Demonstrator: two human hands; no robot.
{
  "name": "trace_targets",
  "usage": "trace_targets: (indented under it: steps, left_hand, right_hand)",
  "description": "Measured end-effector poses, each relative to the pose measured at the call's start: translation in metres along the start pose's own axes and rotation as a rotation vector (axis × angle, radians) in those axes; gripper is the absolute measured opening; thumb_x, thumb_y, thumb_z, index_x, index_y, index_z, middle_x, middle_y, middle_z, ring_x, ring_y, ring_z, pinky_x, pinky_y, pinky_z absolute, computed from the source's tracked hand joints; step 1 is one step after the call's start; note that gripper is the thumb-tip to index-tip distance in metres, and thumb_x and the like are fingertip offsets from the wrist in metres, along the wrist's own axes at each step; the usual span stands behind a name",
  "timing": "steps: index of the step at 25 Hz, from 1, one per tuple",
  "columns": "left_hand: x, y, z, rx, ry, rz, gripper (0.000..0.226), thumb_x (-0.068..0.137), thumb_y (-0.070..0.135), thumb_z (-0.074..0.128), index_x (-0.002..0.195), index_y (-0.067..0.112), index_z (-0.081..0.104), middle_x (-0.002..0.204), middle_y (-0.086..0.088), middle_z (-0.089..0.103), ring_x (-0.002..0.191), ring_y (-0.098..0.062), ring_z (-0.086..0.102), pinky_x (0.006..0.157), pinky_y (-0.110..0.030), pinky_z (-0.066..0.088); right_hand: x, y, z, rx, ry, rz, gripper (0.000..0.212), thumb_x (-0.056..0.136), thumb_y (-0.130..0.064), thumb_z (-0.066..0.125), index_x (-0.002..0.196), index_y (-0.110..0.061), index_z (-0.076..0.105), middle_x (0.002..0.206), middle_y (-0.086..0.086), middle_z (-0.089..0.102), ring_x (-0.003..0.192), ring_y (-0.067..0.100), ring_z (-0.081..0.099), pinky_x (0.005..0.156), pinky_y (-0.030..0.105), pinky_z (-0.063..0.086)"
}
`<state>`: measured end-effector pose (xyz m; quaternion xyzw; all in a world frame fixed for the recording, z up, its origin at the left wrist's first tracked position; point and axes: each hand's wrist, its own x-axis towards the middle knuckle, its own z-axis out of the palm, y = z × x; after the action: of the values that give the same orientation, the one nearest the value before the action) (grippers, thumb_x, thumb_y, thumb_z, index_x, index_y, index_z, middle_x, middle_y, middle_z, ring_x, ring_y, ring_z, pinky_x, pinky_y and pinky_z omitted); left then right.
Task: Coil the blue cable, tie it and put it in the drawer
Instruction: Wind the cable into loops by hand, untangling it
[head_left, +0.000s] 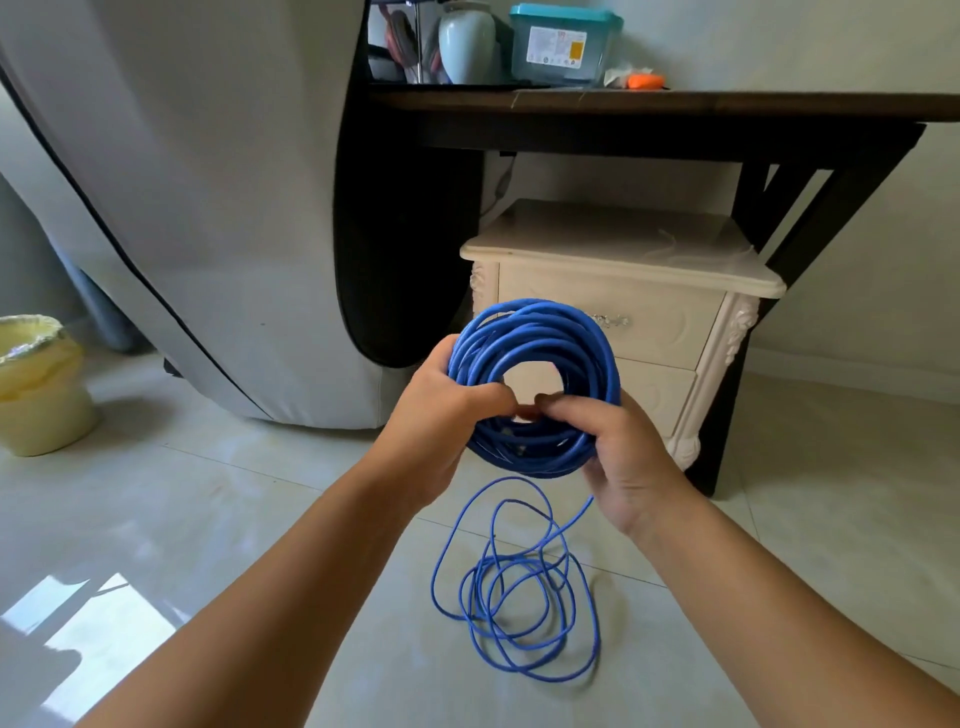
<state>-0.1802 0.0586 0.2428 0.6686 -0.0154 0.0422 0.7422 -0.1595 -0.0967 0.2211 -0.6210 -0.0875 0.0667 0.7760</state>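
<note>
1. Hands sit close together, thumbs nearly touching. The left hand (441, 415) grips the coil's left side and the right hand (613, 452) clamps its lower right.
2. Most of the blue cable (540, 332) is a thick ring held upright between them. Gripping it on both sides likely stops the turns springing apart.
3. A loose tangle (519, 597) of it hangs from under the right hand onto the floor (260, 519) below both wrists (my guess: slack left there feeds up without snagging).
4. The drawer (649, 322) is just beyond the coil and looks closed. So coiling isn't finished, and there's no tie that I can see.
</note>
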Motion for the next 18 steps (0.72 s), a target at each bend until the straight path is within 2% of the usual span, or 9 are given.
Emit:
trace_targets:
  steps: [2, 4, 6, 8, 10, 12, 13, 15, 18]
  left_hand:
    - [-0.003, 0.003, -0.004, 0.008, -0.125, -0.069, 0.048, 0.078, -0.003, 0.074, 0.12, 0.012, 0.056, 0.088, -0.006, 0.064, 0.08, -0.021, 0.065, 0.085, -0.04, 0.054]
    - [-0.002, 0.007, -0.014, 0.104, -0.242, -0.099, 0.06, 0.077, 0.016, 0.081, 0.131, 0.023, 0.053, 0.111, -0.003, 0.069, 0.101, -0.019, 0.069, 0.094, -0.039, 0.055]
    - [-0.001, 0.008, -0.021, 0.334, -0.252, -0.017, 0.085, 0.071, 0.024, 0.085, 0.141, 0.044, 0.041, 0.14, 0.008, 0.056, 0.126, -0.013, 0.055, 0.107, -0.037, 0.044]
    - [-0.004, 0.006, -0.016, 0.66, -0.256, 0.156, 0.102, 0.07, 0.018, 0.083, 0.15, 0.048, 0.026, 0.153, 0.015, 0.037, 0.138, -0.007, 0.037, 0.114, -0.027, 0.032]
    - [-0.006, -0.004, -0.001, 0.957, -0.297, 0.374, 0.105, 0.07, 0.011, 0.079, 0.155, 0.035, 0.021, 0.15, 0.01, 0.037, 0.137, -0.01, 0.034, 0.111, -0.013, 0.027]
    - [-0.003, -0.015, 0.009, 1.062, -0.263, 0.43, 0.104, 0.071, 0.009, 0.075, 0.155, 0.034, 0.019, 0.133, 0.005, 0.055, 0.12, -0.016, 0.051, 0.1, -0.021, 0.042]
    - [-0.003, -0.018, 0.011, 1.057, -0.219, 0.402, 0.098, 0.073, 0.01, 0.073, 0.153, 0.036, 0.023, 0.121, 0.005, 0.062, 0.106, -0.017, 0.059, 0.09, -0.027, 0.05]
    - [-0.001, -0.019, 0.01, 1.023, -0.137, 0.372, 0.068, 0.075, 0.009, 0.07, 0.134, 0.033, 0.046, 0.101, 0.007, 0.067, 0.088, -0.015, 0.064, 0.072, -0.026, 0.052]
    - [0.001, -0.013, 0.001, 0.842, -0.057, 0.329, 0.029, 0.075, 0.004, 0.071, 0.097, 0.021, 0.062, 0.08, 0.004, 0.067, 0.071, -0.009, 0.062, 0.062, -0.023, 0.048]
  right_hand:
    - [0.003, -0.004, -0.005, -0.052, 0.095, -0.001, 0.019, 0.071, -0.007, 0.067, 0.082, -0.023, 0.071, 0.075, 0.007, 0.07, 0.08, 0.03, 0.07, 0.085, 0.048, 0.054]
    - [0.004, -0.01, -0.013, -0.194, 0.164, -0.06, 0.025, 0.075, 0.003, 0.065, 0.085, -0.02, 0.065, 0.069, 0.001, 0.065, 0.071, 0.025, 0.066, 0.073, 0.038, 0.054]
    - [0.003, -0.016, -0.018, -0.56, 0.214, -0.152, 0.028, 0.075, 0.003, 0.065, 0.086, -0.022, 0.06, 0.07, -0.004, 0.061, 0.066, 0.021, 0.057, 0.061, 0.028, 0.046]
    - [-0.002, -0.018, -0.015, -1.01, 0.147, -0.222, 0.024, 0.073, -0.006, 0.066, 0.088, -0.021, 0.054, 0.074, -0.006, 0.059, 0.07, 0.023, 0.055, 0.059, 0.031, 0.041]
    - [-0.009, -0.019, -0.004, -1.295, -0.014, -0.285, 0.025, 0.074, -0.014, 0.065, 0.094, -0.022, 0.05, 0.085, -0.007, 0.06, 0.079, 0.024, 0.055, 0.062, 0.032, 0.039]
    - [-0.013, -0.015, 0.006, -1.398, -0.096, -0.369, 0.032, 0.076, -0.016, 0.064, 0.102, -0.023, 0.046, 0.098, -0.004, 0.059, 0.089, 0.022, 0.055, 0.068, 0.031, 0.038]
    - [-0.016, -0.015, 0.009, -1.389, -0.094, -0.407, 0.036, 0.076, -0.015, 0.064, 0.104, -0.023, 0.042, 0.1, -0.003, 0.057, 0.091, 0.022, 0.054, 0.068, 0.032, 0.039]
    - [-0.016, -0.017, 0.004, -1.263, -0.084, -0.397, 0.052, 0.076, -0.016, 0.067, 0.114, -0.027, 0.035, 0.1, -0.007, 0.052, 0.089, 0.02, 0.056, 0.07, 0.032, 0.043]
    - [-0.014, -0.025, -0.014, -0.933, -0.191, -0.166, 0.086, 0.07, -0.018, 0.082, 0.128, -0.043, 0.024, 0.107, -0.02, 0.047, 0.09, 0.008, 0.062, 0.078, 0.023, 0.052]
